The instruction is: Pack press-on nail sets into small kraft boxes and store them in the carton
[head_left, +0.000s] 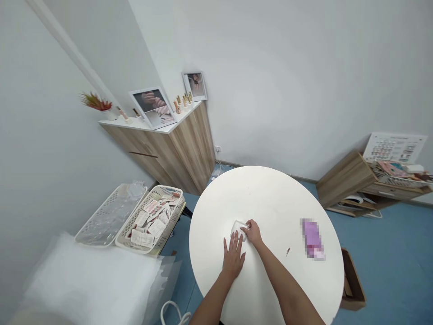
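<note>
A small clear plastic packet [237, 227] lies on the round white table [270, 194] near its middle. My right hand [253, 232] pinches the packet's right edge with closed fingers. My left hand [233, 258] lies flat on the table just below the packet, fingers stretched out and pointing toward it, fingertips touching or nearly touching its lower edge. A pink and purple flat object [313, 238] lies on the table to the right of my hands; it is blurred.
Two white baskets stand left of the table: one [153, 219] holds several small packets, the other [108, 215] clear plastic. A white bag [91, 280] lies at lower left. A wooden cabinet [176, 149] stands behind; a low wooden shelf [352, 180] and a brown box [353, 284] are on the right.
</note>
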Action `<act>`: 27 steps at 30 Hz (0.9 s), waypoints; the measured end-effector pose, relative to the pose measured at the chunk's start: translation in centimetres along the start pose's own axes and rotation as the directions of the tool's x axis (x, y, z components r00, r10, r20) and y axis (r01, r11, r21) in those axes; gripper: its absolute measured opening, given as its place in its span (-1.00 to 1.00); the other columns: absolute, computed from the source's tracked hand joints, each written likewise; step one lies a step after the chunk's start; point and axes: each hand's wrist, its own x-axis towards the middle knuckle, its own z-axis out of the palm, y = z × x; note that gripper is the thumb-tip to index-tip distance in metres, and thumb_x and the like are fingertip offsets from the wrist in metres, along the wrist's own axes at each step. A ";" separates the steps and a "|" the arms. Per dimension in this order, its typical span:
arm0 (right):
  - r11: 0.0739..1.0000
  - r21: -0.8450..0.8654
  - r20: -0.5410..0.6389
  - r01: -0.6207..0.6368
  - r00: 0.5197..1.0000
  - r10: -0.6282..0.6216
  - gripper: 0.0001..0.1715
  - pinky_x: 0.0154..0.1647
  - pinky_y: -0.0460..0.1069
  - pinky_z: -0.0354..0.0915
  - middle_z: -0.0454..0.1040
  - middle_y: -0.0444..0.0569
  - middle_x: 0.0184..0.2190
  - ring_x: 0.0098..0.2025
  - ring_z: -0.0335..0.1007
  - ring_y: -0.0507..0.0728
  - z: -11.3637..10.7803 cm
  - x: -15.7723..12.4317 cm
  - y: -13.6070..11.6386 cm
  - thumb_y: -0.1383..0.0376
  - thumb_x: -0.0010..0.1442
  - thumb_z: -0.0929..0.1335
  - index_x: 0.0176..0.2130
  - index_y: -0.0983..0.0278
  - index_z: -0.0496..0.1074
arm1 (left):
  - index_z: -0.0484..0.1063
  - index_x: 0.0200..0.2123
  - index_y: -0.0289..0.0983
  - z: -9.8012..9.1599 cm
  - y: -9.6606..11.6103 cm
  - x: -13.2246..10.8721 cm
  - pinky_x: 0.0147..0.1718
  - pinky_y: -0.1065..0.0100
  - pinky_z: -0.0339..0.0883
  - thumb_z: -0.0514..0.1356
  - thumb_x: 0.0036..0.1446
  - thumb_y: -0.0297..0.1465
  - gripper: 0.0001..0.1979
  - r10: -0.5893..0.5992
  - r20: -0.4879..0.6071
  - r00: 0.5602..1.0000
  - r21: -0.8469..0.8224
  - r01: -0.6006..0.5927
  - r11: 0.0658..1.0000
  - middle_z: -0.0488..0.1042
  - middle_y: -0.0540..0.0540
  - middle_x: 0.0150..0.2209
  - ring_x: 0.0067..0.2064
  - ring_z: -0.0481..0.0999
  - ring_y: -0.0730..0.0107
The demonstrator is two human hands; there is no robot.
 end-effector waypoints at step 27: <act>0.713 0.084 0.450 0.696 0.612 -0.650 -0.52 -0.17 0.08 0.31 0.35 0.10 -0.14 -0.23 0.35 0.18 7.7 -13.1 -11.9 0.00 0.25 0.16 -0.10 0.29 0.37 | 0.45 -0.06 -0.26 -17.4 -10.5 -21.7 0.10 0.24 0.27 0.13 0.15 -0.48 -0.72 -0.791 -0.047 0.611 -0.289 0.749 0.596 0.50 -0.15 -0.02 0.03 0.46 0.27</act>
